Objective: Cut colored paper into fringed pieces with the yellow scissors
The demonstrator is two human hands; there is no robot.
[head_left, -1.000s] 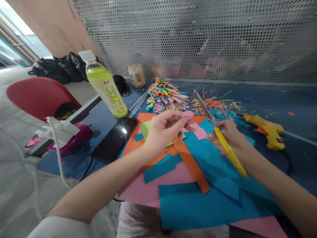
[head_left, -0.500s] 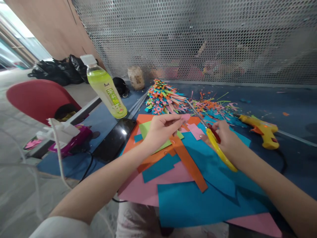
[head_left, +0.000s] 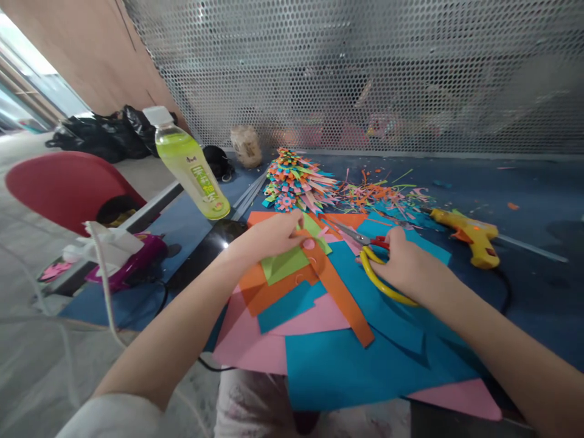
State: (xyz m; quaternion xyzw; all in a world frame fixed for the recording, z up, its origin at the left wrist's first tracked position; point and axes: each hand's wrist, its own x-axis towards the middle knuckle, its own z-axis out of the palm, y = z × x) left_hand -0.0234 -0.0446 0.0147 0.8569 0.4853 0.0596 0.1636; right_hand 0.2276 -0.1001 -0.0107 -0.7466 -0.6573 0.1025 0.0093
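Note:
My left hand (head_left: 279,234) reaches over the sheets with its fingers pinched at the upper end of an orange paper strip (head_left: 344,301). A small pink paper disc (head_left: 309,244) lies on that strip beside my fingertips. In my right hand (head_left: 404,261) are scissors (head_left: 387,289) with yellow and red handles, their blades pointing left towards the strip. Under both hands are a green sheet (head_left: 285,264), blue paper (head_left: 360,371) and pink paper (head_left: 250,340). Faint circle outlines show on the orange paper.
A cone-shaped paper tree (head_left: 296,182) stands behind, beside a heap of paper scraps (head_left: 387,198). A yellow glue gun (head_left: 469,234) lies at right. At left are a drink bottle (head_left: 191,167), a black phone (head_left: 205,258), a purple power strip (head_left: 132,258) and glue sticks (head_left: 250,194).
My left hand has moved down and left, and the pink piece it held now lies on the orange strip. My right hand has lowered the scissors slightly, turning the blades leftward.

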